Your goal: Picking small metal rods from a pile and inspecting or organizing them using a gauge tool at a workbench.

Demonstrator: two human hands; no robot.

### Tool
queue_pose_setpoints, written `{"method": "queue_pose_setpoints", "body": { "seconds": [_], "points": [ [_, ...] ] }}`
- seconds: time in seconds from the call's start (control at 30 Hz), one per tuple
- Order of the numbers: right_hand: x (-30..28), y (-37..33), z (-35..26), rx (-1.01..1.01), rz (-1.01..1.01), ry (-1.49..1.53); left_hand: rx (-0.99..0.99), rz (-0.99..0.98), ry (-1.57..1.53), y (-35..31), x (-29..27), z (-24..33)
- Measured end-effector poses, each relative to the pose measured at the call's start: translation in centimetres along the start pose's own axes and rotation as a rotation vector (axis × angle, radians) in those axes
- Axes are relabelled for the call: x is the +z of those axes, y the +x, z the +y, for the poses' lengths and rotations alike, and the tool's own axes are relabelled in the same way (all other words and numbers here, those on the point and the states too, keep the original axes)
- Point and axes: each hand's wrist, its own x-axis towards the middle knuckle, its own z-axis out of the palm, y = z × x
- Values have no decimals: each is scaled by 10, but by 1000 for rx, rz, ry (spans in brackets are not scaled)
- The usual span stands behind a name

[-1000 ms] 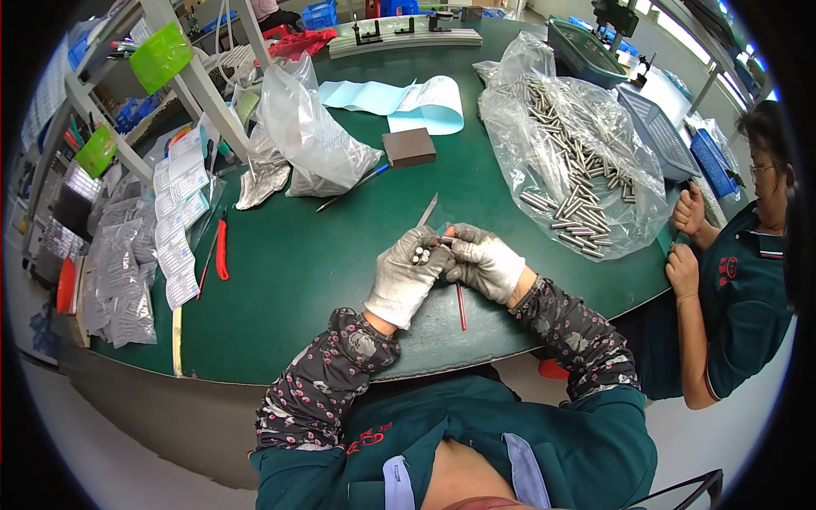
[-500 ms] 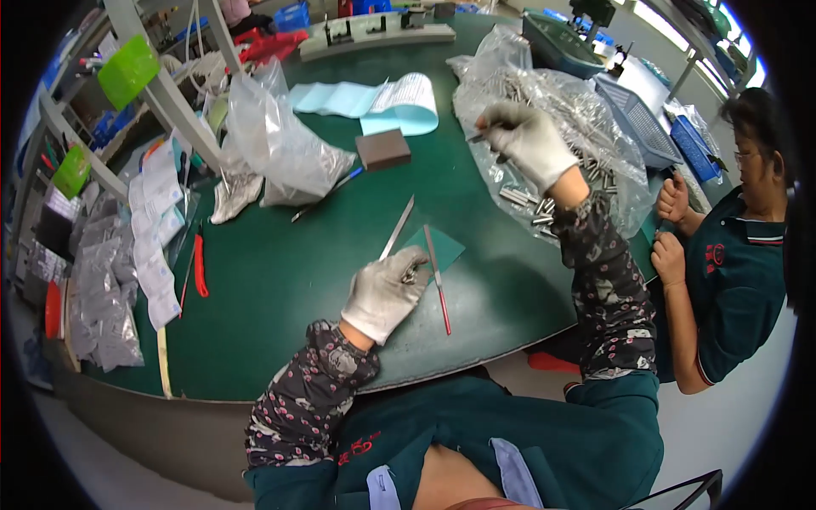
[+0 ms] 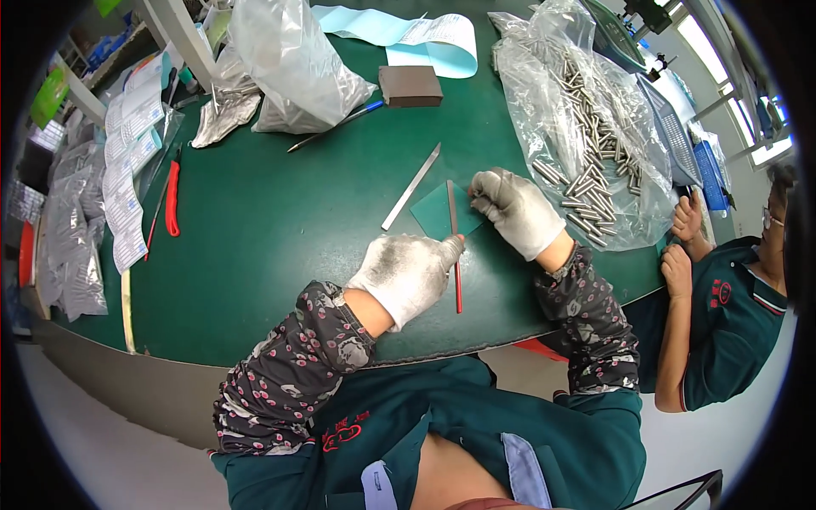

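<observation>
My left hand (image 3: 404, 276), in a worn white glove with bare fingertips, is closed, its thumb side lying over a slim file (image 3: 452, 208) with a red handle. Whatever its curled fingers hold is hidden. My right hand (image 3: 518, 212), gloved too, is pinched at the right edge of a small green square sheet (image 3: 431, 214); what sits in the pinch is too small to make out. The file lies across that sheet. A flat metal strip (image 3: 411, 187) rests just left of it. Beyond my right hand, an opened clear plastic bag (image 3: 531, 93) spills many short metal pins (image 3: 586, 191).
At the back stand a filled plastic bag (image 3: 293, 72), a brown block (image 3: 410, 87), a blue pen (image 3: 361, 112) and a blue paper sheet (image 3: 455, 47). Red-handled pliers (image 3: 172, 200) and papers (image 3: 127, 200) lie left. A co-worker (image 3: 722, 314) sits close at right.
My right hand has come back from above the bag of pins to the green sheet. My left hand has shifted rightward over the file. The whole view has tilted nearer.
</observation>
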Motion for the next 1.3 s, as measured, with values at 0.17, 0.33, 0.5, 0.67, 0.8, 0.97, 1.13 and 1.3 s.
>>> {"method": "queue_pose_setpoints", "body": {
  "seconds": [0.17,0.33,0.5,0.67,0.8,0.97,1.13,1.3],
  "points": [
    [1,1,-1,23,8,47,3,17,-17,0,3,-1],
    [3,7,-13,-83,-61,81,-8,-32,-16,2,-1,-1],
    [8,8,-11,-129,-60,12,-19,-64,-30,5,-4,1],
    [8,11,-9,-179,-97,79,-35,-61,-43,2,-2,1],
    [9,5,-8,-151,-90,108,-46,-100,-31,5,-6,5],
    [8,1,-5,-156,-76,79,-41,-117,-51,9,-6,3],
    [11,9,-4,-115,-55,135,-48,-92,-19,11,-3,2],
    [20,12,-22,-90,-13,168,-389,-178,-751,-2,6,0]
  ]
}}
